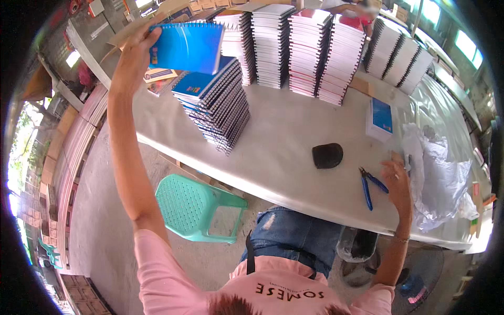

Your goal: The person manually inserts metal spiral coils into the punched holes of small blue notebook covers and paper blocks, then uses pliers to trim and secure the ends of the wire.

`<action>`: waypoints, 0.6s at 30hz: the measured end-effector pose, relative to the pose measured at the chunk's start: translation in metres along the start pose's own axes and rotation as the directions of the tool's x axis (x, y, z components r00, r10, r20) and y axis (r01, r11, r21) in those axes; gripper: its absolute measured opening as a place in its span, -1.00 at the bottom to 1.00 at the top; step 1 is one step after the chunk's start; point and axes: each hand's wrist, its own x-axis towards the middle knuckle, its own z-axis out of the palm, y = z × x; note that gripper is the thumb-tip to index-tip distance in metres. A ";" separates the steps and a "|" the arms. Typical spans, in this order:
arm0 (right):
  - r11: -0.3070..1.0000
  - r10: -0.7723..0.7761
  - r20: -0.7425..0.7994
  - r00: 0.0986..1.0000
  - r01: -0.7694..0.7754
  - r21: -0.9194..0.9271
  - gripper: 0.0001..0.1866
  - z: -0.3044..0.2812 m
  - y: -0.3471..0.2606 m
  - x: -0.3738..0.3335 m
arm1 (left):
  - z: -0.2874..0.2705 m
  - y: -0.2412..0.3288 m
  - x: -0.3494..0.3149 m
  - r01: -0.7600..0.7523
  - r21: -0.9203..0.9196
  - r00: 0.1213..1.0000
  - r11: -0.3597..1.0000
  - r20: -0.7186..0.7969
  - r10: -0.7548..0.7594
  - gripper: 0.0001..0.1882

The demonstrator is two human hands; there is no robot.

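The person's left fingers (155, 35) are closed on the edge of a blue notebook (188, 47), with a notebook stack (223, 110) below and right of them. The right fingers (389, 166) curl loosely over the desk (278, 136), just beside blue-handled pliers (366, 192); whether they hold anything is unclear.

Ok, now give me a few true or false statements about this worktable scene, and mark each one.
1. The left hand holds up a blue spiral-bound notebook. True.
2. The blue-handled nippers are in the left hand. False: the blue-handled nippers lie on the table, near the right hand.
3. A mint-green plastic stool stands beside the table. True.
4. The spiral notebook stack below the raised notebook is right of the nippers. False: that spiral notebook stack is to their left.
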 end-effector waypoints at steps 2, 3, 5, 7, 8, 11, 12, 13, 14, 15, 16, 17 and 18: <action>0.991 0.013 -0.003 1.000 -0.013 0.134 -0.74 -0.001 -0.001 0.012 | -0.019 -0.020 0.032 0.034 0.043 0.975 0.998 0.217 -0.042 -0.60; 0.981 0.028 -0.009 1.000 -0.026 0.190 -0.75 -0.006 -0.003 0.017 | 0.000 -0.019 0.038 -0.012 -0.179 0.956 0.984 0.287 0.063 -0.56; 0.985 -0.035 -0.002 0.999 0.035 0.170 -0.75 -0.017 -0.013 0.031 | 0.027 -0.018 0.049 -0.284 -0.025 0.875 0.959 0.403 0.269 -0.52; 0.986 -0.040 0.022 0.999 0.036 0.164 -0.76 -0.024 -0.026 0.042 | 0.048 -0.021 0.049 -0.417 0.129 0.801 0.900 0.520 0.297 -0.47; 0.986 -0.010 0.038 0.999 0.003 0.164 -0.77 -0.026 -0.035 0.045 | 0.058 -0.022 0.049 -0.421 0.210 0.788 0.882 0.566 0.242 -0.44; 0.991 0.028 0.070 0.997 -0.037 0.130 -0.79 -0.032 -0.035 0.057 | 0.088 -0.004 0.035 -0.239 0.219 0.704 0.946 0.710 0.013 -0.45; 0.992 0.024 0.085 0.996 -0.034 0.120 -0.80 -0.031 -0.032 0.062 | 0.095 -0.010 0.035 -0.295 0.237 0.665 0.926 0.746 0.021 -0.44; 0.994 -0.002 0.072 0.997 -0.006 0.113 -0.81 -0.028 -0.027 0.068 | 0.095 -0.017 0.032 -0.309 0.219 0.663 0.925 0.747 0.044 -0.44; 0.994 -0.023 0.063 0.998 0.016 0.105 -0.81 -0.025 -0.021 0.073 | 0.097 -0.023 0.028 -0.321 0.199 0.657 0.926 0.751 0.066 -0.45; 0.995 -0.045 0.054 0.998 0.039 0.097 -0.82 -0.022 -0.018 0.077 | 0.095 -0.029 0.030 -0.303 0.097 0.580 0.948 0.808 0.102 -0.47; 0.993 0.004 0.071 0.997 -0.012 0.115 -0.82 -0.023 -0.016 0.080 | 0.095 -0.034 0.029 -0.297 0.151 0.603 0.943 0.795 0.063 -0.48; 0.989 0.058 0.087 0.995 -0.069 0.131 -0.82 -0.025 -0.016 0.082 | 0.100 -0.030 0.023 -0.292 0.201 0.622 0.935 0.783 0.026 -0.49; 0.989 0.068 0.085 0.994 -0.078 0.128 -0.81 -0.025 -0.013 0.084 | 0.103 -0.025 0.018 -0.286 0.249 0.640 0.925 0.768 -0.009 -0.50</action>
